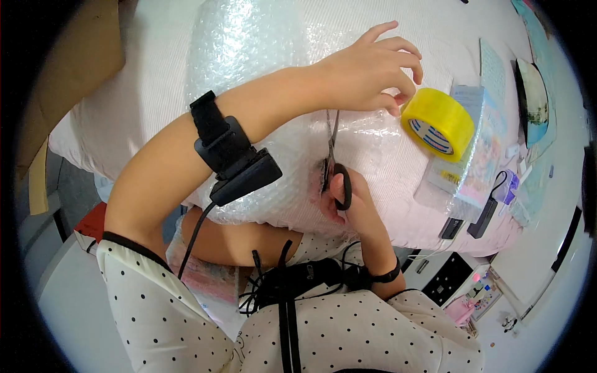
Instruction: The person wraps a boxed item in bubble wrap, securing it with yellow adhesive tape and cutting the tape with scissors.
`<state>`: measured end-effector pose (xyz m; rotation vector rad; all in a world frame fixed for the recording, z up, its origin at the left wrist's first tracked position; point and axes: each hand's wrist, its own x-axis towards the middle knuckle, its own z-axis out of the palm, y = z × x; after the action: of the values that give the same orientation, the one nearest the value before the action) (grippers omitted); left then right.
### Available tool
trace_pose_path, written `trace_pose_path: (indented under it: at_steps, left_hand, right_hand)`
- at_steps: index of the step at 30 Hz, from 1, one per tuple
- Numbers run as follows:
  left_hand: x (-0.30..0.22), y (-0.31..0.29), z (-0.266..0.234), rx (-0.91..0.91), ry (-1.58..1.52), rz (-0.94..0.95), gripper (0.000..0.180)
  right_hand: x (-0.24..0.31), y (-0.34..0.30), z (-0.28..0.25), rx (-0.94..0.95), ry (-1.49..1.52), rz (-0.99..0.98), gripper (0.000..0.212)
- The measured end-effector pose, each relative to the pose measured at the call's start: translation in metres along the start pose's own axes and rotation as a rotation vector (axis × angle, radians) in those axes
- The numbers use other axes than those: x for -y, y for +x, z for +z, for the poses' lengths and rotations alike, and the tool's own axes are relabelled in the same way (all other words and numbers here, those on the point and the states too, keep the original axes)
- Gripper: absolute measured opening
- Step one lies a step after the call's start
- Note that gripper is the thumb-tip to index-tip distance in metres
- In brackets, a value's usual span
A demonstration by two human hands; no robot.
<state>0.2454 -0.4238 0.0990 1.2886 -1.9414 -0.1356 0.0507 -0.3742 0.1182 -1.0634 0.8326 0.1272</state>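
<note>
My left arm reaches across from the left. At its end my left hand (379, 71) is open, with fingers apart and bent, just above and beside a roll of yellow tape (457, 121); I cannot tell whether a fingertip touches it. In my right hand (354, 199) are scissors (343, 194) with black handles. Their blades point away from me over clear bubble wrap (249, 56), and the tips are partly behind my left wrist. The bubble wrap spreads over a pale pink striped cover (398, 186), and part of it lies near my lap.
Right of the tape lie clear-wrapped flat packages (463, 168), a black device with a strap (484, 217) and a small purple item (509, 186). A cardboard box (81, 68) stands at far left. A cable hangs from the black device (245, 180) on my left arm.
</note>
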Motion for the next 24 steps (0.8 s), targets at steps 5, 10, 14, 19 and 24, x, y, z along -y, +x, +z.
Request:
trace_pose_path:
  at_steps: [5, 10, 14, 19, 24]
  left_hand:
    - [0.002, 0.000, 0.002, -0.071, 0.005, 0.003, 0.010]
    - [0.003, -0.001, 0.004, -0.084, 0.022, 0.008, 0.010]
    - [0.003, 0.001, 0.006, -0.079, 0.012, 0.005, 0.011]
    - [0.004, -0.001, 0.005, -0.050, 0.017, -0.009, 0.012]
    - [0.006, 0.000, 0.009, -0.075, 0.006, -0.004, 0.012]
  right_hand:
    - [0.009, 0.006, 0.003, -0.090, -0.065, 0.021, 0.039]
    - [0.016, 0.013, 0.001, -0.085, -0.070, 0.027, 0.042]
    - [0.014, 0.016, 0.003, -0.115, -0.059, -0.022, 0.044]
    - [0.020, 0.024, -0.002, -0.102, -0.101, -0.022, 0.042]
    - [0.030, 0.026, -0.005, -0.064, -0.058, -0.028, 0.042]
